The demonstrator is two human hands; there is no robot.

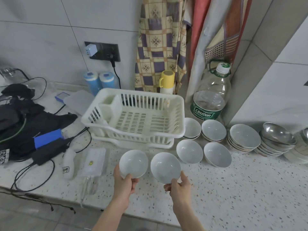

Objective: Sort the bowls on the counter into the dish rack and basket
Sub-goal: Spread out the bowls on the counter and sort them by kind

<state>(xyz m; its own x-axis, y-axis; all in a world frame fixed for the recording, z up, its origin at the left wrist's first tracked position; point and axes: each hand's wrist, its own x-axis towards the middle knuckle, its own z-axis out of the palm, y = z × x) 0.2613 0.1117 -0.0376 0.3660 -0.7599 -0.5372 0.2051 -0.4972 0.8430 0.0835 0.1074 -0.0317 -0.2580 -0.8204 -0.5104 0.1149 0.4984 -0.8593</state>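
Observation:
My left hand (124, 183) grips the near rim of a white bowl (133, 162), thumb inside it. My right hand (179, 186) pinches the rim of a second white bowl (165, 166) beside it. Both bowls are tilted toward me above the counter, just in front of the white plastic dish rack (178, 130), which holds no bowls. Two single white bowls (189, 153) (217, 154) sit on the counter to the right. Behind them stand short stacks of white bowls (191, 127) (213, 130) (244, 136) and a stack topped by a steel bowl (276, 133).
A large clear water bottle (210, 97) and a yellow cup (167, 80) stand behind the rack. Black bags, cables, a blue box (47, 139) and white packets (95, 161) crowd the counter's left side. The speckled counter (233, 197) has its front edge near me.

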